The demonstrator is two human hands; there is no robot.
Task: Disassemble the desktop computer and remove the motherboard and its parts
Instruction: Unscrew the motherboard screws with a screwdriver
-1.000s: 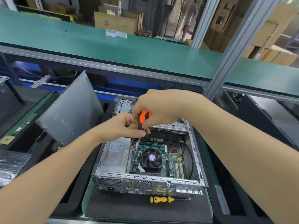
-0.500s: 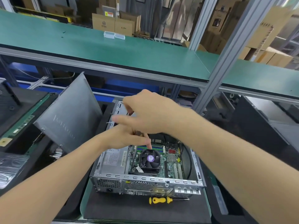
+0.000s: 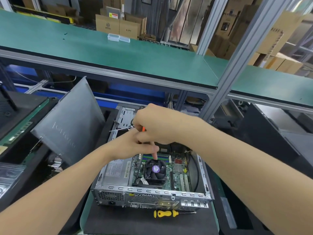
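Head view. The open computer case (image 3: 152, 192) lies on a black mat (image 3: 135, 224). The motherboard (image 3: 177, 175) sits inside it, beside the power supply (image 3: 116, 170) and under the black fan (image 3: 155, 169). The right hand (image 3: 157, 126) curls round an orange screwdriver (image 3: 143, 128) above the case. The left hand (image 3: 133, 146) meets it from below, 1 finger reaching the fan's far edge; whether it holds anything cannot be told. A yellow screwdriver (image 3: 165, 213) lies just before the case.

Two clear cases (image 3: 118, 38) sit on the green shelf (image 3: 144, 58) near cardboard cartons (image 3: 116, 25).
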